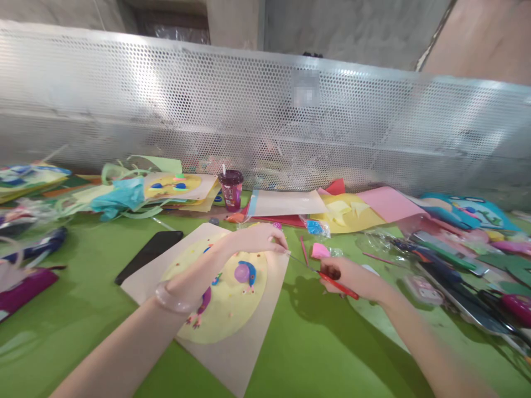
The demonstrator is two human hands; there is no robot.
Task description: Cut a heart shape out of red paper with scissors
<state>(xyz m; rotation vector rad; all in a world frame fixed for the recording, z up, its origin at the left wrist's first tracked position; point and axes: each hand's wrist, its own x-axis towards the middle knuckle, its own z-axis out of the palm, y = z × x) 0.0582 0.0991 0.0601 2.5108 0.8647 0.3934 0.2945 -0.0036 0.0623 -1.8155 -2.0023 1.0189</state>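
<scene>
A beige card (244, 354) lies on the green table (315, 342) in front of me, with a yellow felt oval (232, 309) on it bearing small blue, purple and pink shapes. My left hand (259, 237) hovers over the card's far right corner, fingers pinched on something tiny I cannot make out. My right hand (346, 276) is closed round red-handled scissors (332, 281), whose thin blades point left toward my left fingertips. A small pink piece (319, 251) lies just behind the scissors.
A black phone (149, 255) lies left of the card. A purple cup (231, 189) stands near the perforated metal wall (265, 116). Coloured paper sheets (352, 210) and felt scraps (120, 196) pile along the back; tools and packets (448, 271) crowd the right side.
</scene>
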